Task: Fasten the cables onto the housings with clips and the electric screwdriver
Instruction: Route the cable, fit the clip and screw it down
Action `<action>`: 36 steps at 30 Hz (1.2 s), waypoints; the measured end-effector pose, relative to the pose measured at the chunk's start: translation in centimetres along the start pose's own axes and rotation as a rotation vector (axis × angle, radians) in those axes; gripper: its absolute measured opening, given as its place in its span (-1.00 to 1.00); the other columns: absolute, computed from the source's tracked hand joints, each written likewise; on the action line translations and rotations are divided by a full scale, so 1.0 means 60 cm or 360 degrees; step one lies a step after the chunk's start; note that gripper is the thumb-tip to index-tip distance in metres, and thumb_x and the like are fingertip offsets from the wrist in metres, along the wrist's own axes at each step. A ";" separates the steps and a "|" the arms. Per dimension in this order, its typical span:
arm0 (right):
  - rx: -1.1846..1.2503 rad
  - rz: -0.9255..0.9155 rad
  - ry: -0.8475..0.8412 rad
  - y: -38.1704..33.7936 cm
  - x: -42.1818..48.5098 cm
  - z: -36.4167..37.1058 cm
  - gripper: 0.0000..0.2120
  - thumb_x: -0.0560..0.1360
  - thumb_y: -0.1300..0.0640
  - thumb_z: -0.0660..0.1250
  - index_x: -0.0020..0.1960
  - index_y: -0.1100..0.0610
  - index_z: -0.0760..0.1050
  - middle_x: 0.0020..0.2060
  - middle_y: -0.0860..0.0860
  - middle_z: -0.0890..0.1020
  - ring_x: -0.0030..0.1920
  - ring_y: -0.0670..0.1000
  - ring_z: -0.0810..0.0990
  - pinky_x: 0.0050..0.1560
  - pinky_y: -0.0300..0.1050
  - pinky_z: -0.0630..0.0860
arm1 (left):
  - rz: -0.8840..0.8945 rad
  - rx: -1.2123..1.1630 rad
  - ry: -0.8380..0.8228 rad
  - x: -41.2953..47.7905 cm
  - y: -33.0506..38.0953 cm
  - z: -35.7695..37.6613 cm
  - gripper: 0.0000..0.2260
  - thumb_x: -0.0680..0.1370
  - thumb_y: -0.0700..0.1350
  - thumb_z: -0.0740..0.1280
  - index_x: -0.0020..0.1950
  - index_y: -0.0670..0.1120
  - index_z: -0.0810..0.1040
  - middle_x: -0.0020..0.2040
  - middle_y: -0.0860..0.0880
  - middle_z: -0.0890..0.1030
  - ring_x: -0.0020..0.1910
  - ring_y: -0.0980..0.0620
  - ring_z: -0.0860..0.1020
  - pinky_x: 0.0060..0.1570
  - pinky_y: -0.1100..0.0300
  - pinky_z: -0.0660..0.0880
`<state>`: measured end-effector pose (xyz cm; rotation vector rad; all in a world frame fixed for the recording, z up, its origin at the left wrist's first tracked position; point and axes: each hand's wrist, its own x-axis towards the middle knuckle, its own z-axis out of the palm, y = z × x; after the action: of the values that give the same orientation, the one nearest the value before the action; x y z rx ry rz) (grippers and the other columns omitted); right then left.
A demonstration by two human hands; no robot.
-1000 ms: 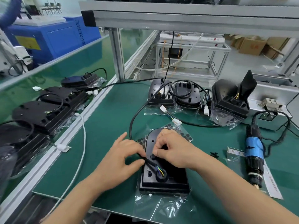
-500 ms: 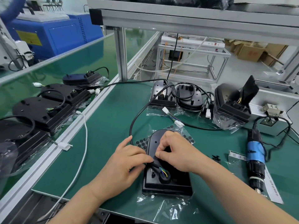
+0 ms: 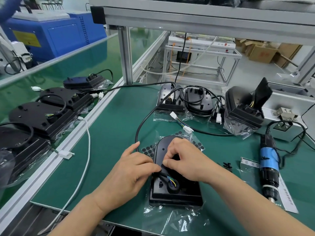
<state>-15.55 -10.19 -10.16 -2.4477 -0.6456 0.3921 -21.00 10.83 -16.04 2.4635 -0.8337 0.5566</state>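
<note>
We have the housing [image 3: 175, 193] flat on its plastic bag [image 3: 170, 217] at the near side of the green mat [image 3: 115, 133], with both hands on it. The left hand [image 3: 129, 174] pinches the black cable [image 3: 163, 174] where it crosses the housing. The right hand [image 3: 185, 160] is curled tight just beside it, thumb at the cable, but we cannot tell what its fingers grip. The electric screwdriver [image 3: 269, 166] lies on the mat to the right, apart from the hands, and small black clips [image 3: 227, 165] sit between it and the housing.
</note>
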 end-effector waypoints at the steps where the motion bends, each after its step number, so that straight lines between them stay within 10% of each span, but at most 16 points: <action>1: -0.0003 0.0001 0.0002 0.000 0.000 0.001 -0.78 0.51 0.07 0.40 -0.31 -0.11 0.57 -0.06 -0.15 0.49 0.15 -0.05 0.36 0.14 -0.13 0.36 | 0.0006 0.0001 0.0005 0.000 0.000 0.000 -0.74 0.53 -0.25 0.39 0.12 0.07 0.64 -0.04 0.11 0.59 -0.05 0.14 0.57 0.49 -0.11 0.23; 36: -0.0004 0.0006 0.0035 0.001 0.004 0.005 -0.83 0.51 0.08 0.39 -0.21 0.09 0.68 -0.19 -0.22 0.51 0.15 -0.04 0.35 0.15 -0.13 0.37 | 0.0030 0.0058 0.0026 0.002 0.003 0.001 -0.78 0.52 -0.25 0.41 0.08 0.03 0.66 -0.08 0.08 0.59 -0.11 0.09 0.57 0.44 -0.17 0.29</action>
<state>-15.46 -9.98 -10.47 -2.4524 -0.6324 0.3657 -21.02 10.64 -15.97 2.4831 -0.8480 0.6031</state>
